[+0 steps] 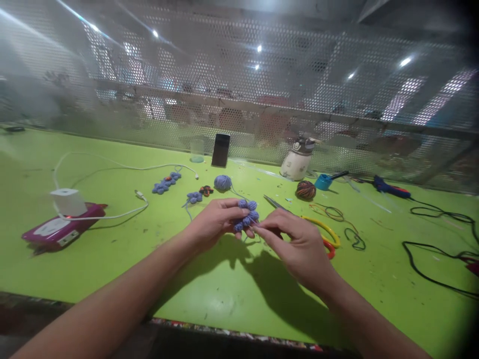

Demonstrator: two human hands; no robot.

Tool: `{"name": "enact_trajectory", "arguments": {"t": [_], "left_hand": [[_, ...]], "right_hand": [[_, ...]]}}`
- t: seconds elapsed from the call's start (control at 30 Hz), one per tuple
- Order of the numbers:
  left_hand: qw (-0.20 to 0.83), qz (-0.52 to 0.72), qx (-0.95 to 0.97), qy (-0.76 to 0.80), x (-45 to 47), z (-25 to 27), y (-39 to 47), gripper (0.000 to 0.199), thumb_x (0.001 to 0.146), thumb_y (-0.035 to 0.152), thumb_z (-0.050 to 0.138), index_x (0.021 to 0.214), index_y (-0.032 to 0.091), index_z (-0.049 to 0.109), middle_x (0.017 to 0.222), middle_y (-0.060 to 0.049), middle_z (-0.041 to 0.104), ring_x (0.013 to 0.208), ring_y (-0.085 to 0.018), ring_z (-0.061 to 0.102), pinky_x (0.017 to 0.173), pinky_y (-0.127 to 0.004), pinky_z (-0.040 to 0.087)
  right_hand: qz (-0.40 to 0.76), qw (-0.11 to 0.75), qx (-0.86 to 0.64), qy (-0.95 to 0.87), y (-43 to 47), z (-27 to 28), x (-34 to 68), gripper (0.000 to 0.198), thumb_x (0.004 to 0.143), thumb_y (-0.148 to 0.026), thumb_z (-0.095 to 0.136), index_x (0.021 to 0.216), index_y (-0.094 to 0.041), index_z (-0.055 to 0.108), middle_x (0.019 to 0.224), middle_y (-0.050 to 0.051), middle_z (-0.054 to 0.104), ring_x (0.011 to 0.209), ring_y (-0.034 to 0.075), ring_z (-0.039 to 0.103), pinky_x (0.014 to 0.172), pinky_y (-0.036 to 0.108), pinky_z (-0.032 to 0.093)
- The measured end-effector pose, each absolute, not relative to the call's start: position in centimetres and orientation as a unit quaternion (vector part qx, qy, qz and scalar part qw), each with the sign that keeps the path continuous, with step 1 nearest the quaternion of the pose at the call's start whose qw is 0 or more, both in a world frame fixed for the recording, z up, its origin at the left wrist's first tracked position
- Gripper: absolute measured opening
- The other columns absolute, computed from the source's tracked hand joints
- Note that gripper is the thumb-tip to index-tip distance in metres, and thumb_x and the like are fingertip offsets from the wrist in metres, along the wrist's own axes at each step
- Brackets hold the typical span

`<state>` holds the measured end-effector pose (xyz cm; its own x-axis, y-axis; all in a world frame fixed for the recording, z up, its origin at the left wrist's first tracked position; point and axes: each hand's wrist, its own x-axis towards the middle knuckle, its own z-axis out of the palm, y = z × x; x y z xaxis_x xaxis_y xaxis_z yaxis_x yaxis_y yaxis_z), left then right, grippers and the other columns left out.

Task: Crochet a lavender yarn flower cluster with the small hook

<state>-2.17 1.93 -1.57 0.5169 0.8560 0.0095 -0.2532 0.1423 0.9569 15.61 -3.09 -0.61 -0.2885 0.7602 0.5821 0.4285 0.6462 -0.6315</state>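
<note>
- I have the violet yarn piece (252, 216) up in both hands, above the green table (224, 299), near the front edge and about mid-view.
- My left hand (220, 218) grips it, thumb on top and fingers beneath; the thumb and fingers cover the piece's left side, so I can't make out its full outline.
- My right hand (299, 244) has thumb and forefinger drawn together at the piece's lower right edge. A fine strand seems to run there, but I can't tell whether they grip it; the other fingers curl out of my sight.
- The piece's rounded puffs face up toward me. Its long axis, as far as I can judge, slants from the upper right, farther off, to the lower left, nearer me.
- The scissors (275, 203) are partly hidden by my right hand: a blade points away and leftward, and the yellow and red handles show on the other side.
- Both forearms are cut off at the bottom of my view, and a dark red object (473, 268) is cropped at the right edge, too little showing to name.
- The clear cup (197, 152) is faint, and shapes behind the perforated screen (239, 75) blur.
</note>
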Motion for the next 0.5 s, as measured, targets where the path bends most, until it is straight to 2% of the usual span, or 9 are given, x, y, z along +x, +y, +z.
{"name": "enact_trajectory", "arguments": {"t": [0.13, 0.4, 0.5], "left_hand": [[0.699, 0.396, 0.518, 0.292, -2.2, -1.5, 1.8, 0.011, 0.080, 0.018, 0.068, 0.084, 0.008, 0.067, 0.075, -0.009, 0.071, 0.055, -0.008, 0.060, 0.051, -0.020, 0.044], [0.693, 0.380, 0.559, 0.250, -1.9, -1.7, 1.4, 0.013, 0.078, 0.022, 0.067, 0.081, 0.010, 0.069, 0.071, -0.008, 0.071, 0.054, -0.011, 0.060, 0.052, -0.024, 0.042], [0.682, 0.384, 0.572, 0.245, -1.8, -1.6, 1.2, 0.012, 0.077, 0.023, 0.068, 0.076, 0.011, 0.068, 0.067, -0.007, 0.070, 0.052, -0.011, 0.058, 0.049, -0.023, 0.038]], "right_hand": [[0.190, 0.465, -0.408, -0.762, -2.7, 0.7, 16.2, 0.013, 0.086, -0.018, 0.065, 0.074, -0.017, 0.069, 0.069, 0.003, 0.065, 0.064, 0.015, 0.056, 0.057, 0.028, 0.043], [0.008, 0.437, -0.316, -0.842, -1.4, 3.1, 14.9, 0.013, 0.087, -0.012, 0.058, 0.078, -0.015, 0.066, 0.084, 0.008, 0.061, 0.074, 0.016, 0.057, 0.063, 0.029, 0.045], [0.027, 0.402, -0.310, -0.861, -0.6, 4.3, 14.5, 0.013, 0.084, -0.012, 0.059, 0.072, -0.016, 0.063, 0.082, 0.006, 0.060, 0.073, 0.015, 0.055, 0.063, 0.029, 0.044]]}}
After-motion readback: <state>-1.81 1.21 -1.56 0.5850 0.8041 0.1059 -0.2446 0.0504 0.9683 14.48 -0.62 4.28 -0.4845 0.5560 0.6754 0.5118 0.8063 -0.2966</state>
